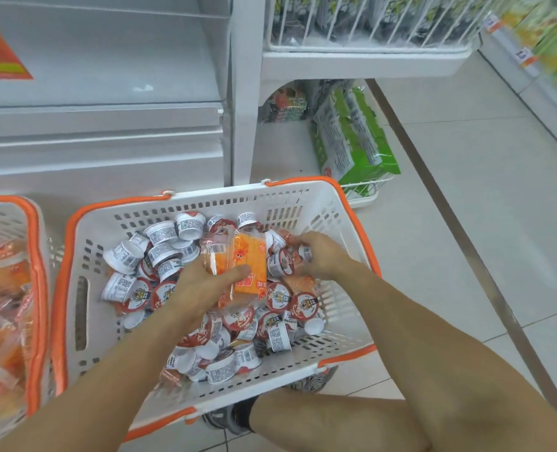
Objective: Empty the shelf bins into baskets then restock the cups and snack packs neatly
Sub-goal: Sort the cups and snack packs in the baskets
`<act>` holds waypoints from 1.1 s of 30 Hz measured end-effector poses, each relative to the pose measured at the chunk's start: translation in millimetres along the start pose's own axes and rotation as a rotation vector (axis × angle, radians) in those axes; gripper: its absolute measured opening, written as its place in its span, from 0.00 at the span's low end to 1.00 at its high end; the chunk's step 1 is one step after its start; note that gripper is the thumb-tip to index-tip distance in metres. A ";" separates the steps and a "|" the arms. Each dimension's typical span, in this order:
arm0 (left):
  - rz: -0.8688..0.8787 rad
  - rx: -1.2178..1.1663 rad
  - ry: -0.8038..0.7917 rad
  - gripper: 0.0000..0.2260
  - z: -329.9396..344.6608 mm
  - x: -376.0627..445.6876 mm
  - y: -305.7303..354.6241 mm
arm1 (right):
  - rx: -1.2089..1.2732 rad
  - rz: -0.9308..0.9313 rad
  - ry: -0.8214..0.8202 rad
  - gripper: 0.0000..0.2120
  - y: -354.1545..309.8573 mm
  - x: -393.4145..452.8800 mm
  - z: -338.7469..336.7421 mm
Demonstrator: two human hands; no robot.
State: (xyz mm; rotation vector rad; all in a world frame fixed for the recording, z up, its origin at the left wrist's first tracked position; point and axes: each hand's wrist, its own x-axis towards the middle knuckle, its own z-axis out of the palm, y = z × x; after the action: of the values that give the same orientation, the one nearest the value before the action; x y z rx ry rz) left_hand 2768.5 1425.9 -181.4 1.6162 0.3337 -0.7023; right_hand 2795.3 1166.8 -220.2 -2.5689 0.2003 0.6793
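baskets stand on the floor in front of the white shelf bin [101,60], which looks already emptied, so i judge the sorting or restocking step is in hand. head view: the big basket [303,203] holds many small cups [159,236] lying in disorder, mixed with some orange snack packs. the left hand [202,285] grasps a few snack packs [249,259] near the middle of the basket, thumb across the front and fingers curled behind; probably it collects them in a bundle so they go out together. the right hand [319,256] reaches toward the far right corner of the basket, fingers bent over a cup [305,252] and wrappers; if it really pinches something i cannot tell. a second basket [35,256] at the left edge of the view holds only orange packs, so the packs seem to be separated from the cups.
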 end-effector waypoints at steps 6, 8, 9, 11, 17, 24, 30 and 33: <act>-0.012 -0.012 0.020 0.17 1.3 -2.6 2.2 | -0.049 0.002 0.059 0.48 2.3 6.4 10.7; -0.003 -0.015 0.027 0.14 1.0 -3.5 0.1 | -0.058 -0.025 0.020 0.49 4.5 11.6 11.8; 0.004 -0.015 0.029 0.12 0.6 -4.3 -0.2 | -0.060 -0.044 -0.001 0.48 5.9 14.1 11.9; 0.011 -0.006 0.037 0.12 0.4 -5.3 -0.2 | -0.022 -0.016 -0.004 0.45 5.7 16.0 8.6; 0.000 0.017 0.065 0.16 1.5 -2.4 -2.3 | 0.056 -0.017 0.075 0.27 4.6 8.7 0.2; -0.014 0.040 0.091 0.19 3.9 -1.5 -4.0 | 0.014 -0.061 0.108 0.07 4.8 2.6 -3.4; -0.012 0.054 0.060 0.16 5.8 -5.6 -1.5 | 0.023 -0.076 0.000 0.32 -2.0 -3.5 -4.1; -0.010 0.046 0.043 0.16 5.0 -6.2 -3.5 | 0.057 -0.086 -0.067 0.48 -7.3 -6.8 -5.9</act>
State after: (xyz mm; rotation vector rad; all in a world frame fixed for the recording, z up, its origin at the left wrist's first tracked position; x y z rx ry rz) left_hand 2760.5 1422.8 -180.6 1.6761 0.3597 -0.6876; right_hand 2793.8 1170.6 -209.3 -2.4810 0.0853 0.7153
